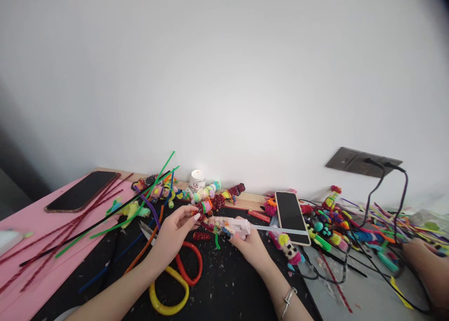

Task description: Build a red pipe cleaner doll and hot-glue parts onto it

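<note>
My left hand (174, 237) pinches a small pipe cleaner figure (206, 206) in dark red with bands of other colours. In my right hand (254, 248) is a pale hot glue gun (240, 226), with a clear glue stick (278, 229) jutting from its back end to the right. The gun's front is smeared and points left, close to the figure; whether the nozzle touches it I cannot tell. Below my left hand lie scissors with a red handle (200, 265) and a yellow handle (185, 295), partly hidden by my forearm.
A dark phone (82, 191) and long pipe cleaners (80, 222) lie on pink board at left. Near the wall stand a paper cup (197, 180) and several figures. At right are a white-edged phone (292, 215), cables (400, 208), more figures and another person's hand (421, 260).
</note>
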A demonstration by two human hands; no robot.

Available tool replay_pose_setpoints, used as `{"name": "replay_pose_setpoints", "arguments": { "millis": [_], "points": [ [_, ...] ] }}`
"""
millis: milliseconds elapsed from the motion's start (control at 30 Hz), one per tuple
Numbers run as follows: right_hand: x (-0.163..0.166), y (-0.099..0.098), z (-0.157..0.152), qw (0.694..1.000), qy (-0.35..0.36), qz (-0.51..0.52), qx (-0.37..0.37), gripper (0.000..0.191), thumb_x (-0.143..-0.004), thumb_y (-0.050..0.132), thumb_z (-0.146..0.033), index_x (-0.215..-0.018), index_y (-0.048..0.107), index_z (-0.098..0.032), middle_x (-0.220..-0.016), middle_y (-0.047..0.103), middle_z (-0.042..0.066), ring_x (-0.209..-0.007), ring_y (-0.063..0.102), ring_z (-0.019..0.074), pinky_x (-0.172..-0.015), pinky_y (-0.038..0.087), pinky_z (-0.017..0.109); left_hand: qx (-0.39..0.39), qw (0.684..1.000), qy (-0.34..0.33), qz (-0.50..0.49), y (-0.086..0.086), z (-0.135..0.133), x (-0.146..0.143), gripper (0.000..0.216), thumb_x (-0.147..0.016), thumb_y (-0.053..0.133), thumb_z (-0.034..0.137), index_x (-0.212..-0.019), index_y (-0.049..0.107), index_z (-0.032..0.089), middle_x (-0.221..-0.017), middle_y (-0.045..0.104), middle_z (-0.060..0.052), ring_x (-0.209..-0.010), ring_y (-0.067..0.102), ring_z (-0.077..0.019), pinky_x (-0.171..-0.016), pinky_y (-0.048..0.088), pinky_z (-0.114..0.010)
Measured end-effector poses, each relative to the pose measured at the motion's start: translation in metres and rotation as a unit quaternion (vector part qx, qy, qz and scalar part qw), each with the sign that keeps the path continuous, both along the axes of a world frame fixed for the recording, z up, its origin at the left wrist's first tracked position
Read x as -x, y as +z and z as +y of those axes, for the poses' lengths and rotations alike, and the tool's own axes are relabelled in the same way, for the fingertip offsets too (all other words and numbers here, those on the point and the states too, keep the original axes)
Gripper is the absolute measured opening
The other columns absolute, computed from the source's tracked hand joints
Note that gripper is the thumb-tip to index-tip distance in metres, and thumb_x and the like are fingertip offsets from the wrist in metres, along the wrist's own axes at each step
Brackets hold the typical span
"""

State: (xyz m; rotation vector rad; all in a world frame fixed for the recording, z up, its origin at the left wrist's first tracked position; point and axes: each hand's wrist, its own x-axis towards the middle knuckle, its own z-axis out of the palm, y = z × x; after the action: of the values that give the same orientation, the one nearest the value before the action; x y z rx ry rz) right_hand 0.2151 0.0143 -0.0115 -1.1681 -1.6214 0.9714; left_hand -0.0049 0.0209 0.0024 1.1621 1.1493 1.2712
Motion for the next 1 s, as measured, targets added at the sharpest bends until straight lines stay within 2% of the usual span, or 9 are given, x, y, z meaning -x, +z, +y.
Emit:
{"name": "replay_pose_setpoints", "arguments": {
  "millis": [567,800,1000],
  "points": [
    [0.0026,-0.0002,-0.0006,0.999,0.004,0.025,0.021,0.016,-0.074,0.063,-0.027,-0.089,0.061,-0.021,-0.092,0.070,0.003,-0.084,0.064,0.0216,-0.075,0.051,0.032,-0.001,1.000,-0.012,-0.004,-0.0026,0.0005,0.0006,0.028,-0.075,0.065,0.040,-0.092,0.063,0.019,-0.088,0.068,-0.004,-0.083,0.067,-0.0219,-0.079,0.057,-0.036],
    [-0.0010,-0.0050,0.0024,1.000,-0.010,0.003,0.012,0.013,-0.072,0.062,-0.023,-0.085,0.060,-0.021,-0.090,0.068,0.001,-0.081,0.062,0.0196,-0.072,0.049,0.029,-0.003,1.000,-0.012,0.008,-0.0023,0.0013,0.0006,0.029,-0.076,0.063,0.041,-0.093,0.062,0.017,-0.091,0.066,-0.004,-0.086,0.066,-0.0216,-0.080,0.057,-0.037],
    [-0.0006,-0.0058,0.0034,1.000,-0.017,-0.001,0.006,0.010,-0.072,0.062,-0.026,-0.078,0.055,-0.021,-0.079,0.063,-0.001,-0.072,0.057,0.0172,-0.065,0.046,0.026,0.001,1.000,-0.013,0.009,-0.0030,0.0011,0.0004,0.029,-0.076,0.063,0.040,-0.093,0.061,0.017,-0.090,0.065,-0.004,-0.084,0.066,-0.0212,-0.079,0.057,-0.038]
  ]
}}
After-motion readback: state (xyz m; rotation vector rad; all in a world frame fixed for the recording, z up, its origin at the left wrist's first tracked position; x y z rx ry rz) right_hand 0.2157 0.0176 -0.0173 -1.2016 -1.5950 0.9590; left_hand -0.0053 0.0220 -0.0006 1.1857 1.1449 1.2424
